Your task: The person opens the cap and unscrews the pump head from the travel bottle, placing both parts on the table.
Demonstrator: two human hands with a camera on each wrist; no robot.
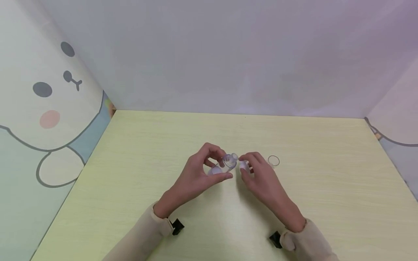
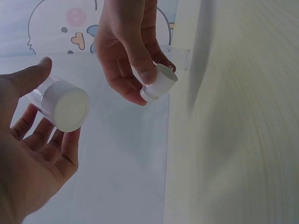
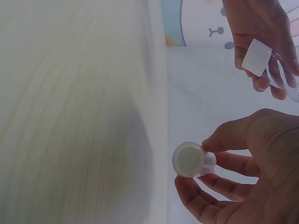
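My left hand (image 1: 204, 165) holds a small clear bottle (image 1: 230, 161) between thumb and fingers. The bottle is tilted, its narrow neck toward the right hand. In the left wrist view its white base (image 2: 71, 110) faces the camera. Close by on the right, my right hand (image 1: 259, 175) pinches a white bottle top (image 1: 244, 166), apart from the bottle. The right wrist view shows this white top (image 3: 189, 159) end-on, gripped by thumb and fingertips. Whether the top has a nozzle cannot be made out.
Just beyond the right hand, a clear cylindrical cover (image 1: 273, 160) stands on the pale wooden table (image 1: 147, 145). A plain light wall (image 1: 228, 58) rises at the table's back edge. Cartoon-printed panels (image 1: 49, 101) flank the sides. Small black devices (image 1: 177, 227) sit at both sleeve cuffs.
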